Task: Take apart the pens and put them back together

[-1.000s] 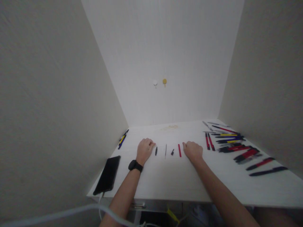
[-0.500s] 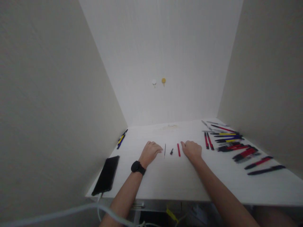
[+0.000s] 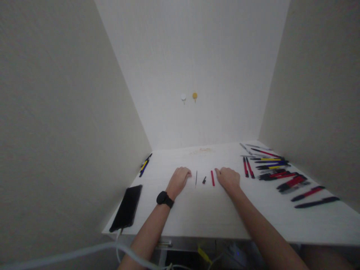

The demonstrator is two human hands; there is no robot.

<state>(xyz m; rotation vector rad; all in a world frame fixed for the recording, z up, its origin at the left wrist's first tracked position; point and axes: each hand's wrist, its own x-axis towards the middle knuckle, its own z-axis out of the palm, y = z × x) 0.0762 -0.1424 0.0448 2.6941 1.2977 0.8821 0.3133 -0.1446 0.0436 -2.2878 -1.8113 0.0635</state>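
Nearest me, a white cable (image 3: pixel 84 252) loops across the bottom, blurred. Below the desk edge, a yellow strip (image 3: pixel 204 255) shows in the dark. White desk (image 3: pixel 208 219) behind that. Phone (image 3: pixel 126 208) lies face up at the desk's left end, a white lead at its near edge. On the right, a black pen (image 3: pixel 317 203) lies closest, then a red-black pen (image 3: pixel 308 194).

Black watch (image 3: pixel 165 198) on the left wrist. Left hand (image 3: pixel 180 179) rests on the desk, back up, fingers curled under; from here I can't tell whether it grips anything. Just right of it, a thin stick (image 3: pixel 196 179) lies pointing away, apart from the fingers. Next comes a small black clip (image 3: pixel 204 180), then a red tube (image 3: pixel 213 178), all three spaced out in a row between the hands. Right hand (image 3: pixel 229 178) is loosely curled on the desk, thumb just beside the tube, not touching; can't see inside that grip.

More pens (image 3: pixel 272 165) crowd the right wall, some overlapping; two red pens (image 3: pixel 248 167) lie nearer the right hand. A few others (image 3: pixel 144 165) sit by the left wall. Brownish mark (image 3: pixel 201 150) toward the back. White hook (image 3: pixel 183 97) and yellow hook (image 3: pixel 195 96) on the back wall.
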